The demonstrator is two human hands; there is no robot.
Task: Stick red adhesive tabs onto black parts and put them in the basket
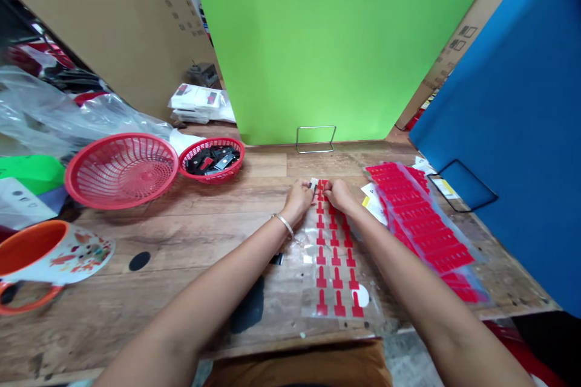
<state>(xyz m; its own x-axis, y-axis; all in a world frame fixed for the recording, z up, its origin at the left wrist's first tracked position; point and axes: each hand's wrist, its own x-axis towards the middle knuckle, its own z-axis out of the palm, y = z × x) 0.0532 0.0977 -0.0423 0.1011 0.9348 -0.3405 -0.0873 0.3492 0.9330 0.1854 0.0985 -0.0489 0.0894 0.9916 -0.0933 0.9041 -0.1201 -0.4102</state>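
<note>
Two bare forearms reach over a wooden table point(195, 217), and they partly cover what lies below them. Close to the person, a dark patch point(249, 309) on the table top is half hidden by the left forearm. Farther to the left is a white mug point(91, 254) with an orange inside and a printed pattern, and a black disc point(139, 261) lies beside it. At the right, red sheets point(422, 217) in clear film overlap each other. Beyond the mug, a large red basket point(122, 202) stands next to a small red basket point(211, 179), which contains mostly black flat parts point(206, 160). Behind them are white packets point(195, 98), and a tall green board point(318, 42) closes the view in front; a blue board point(508, 151) leans at the right.

Between the forearms lies a clear sheet point(336, 256), flat and long. Its near end overlaps a white disc point(361, 295). It carries three columns of red shapes, each with a wide foot and a narrow stem. At its far end, the left hand point(299, 201) grasps a small pale-and-dark piece point(313, 184) between the fingertips. The right hand point(339, 193) has bent fingers on the red shapes; whether it pinches one, I cannot tell.
</note>
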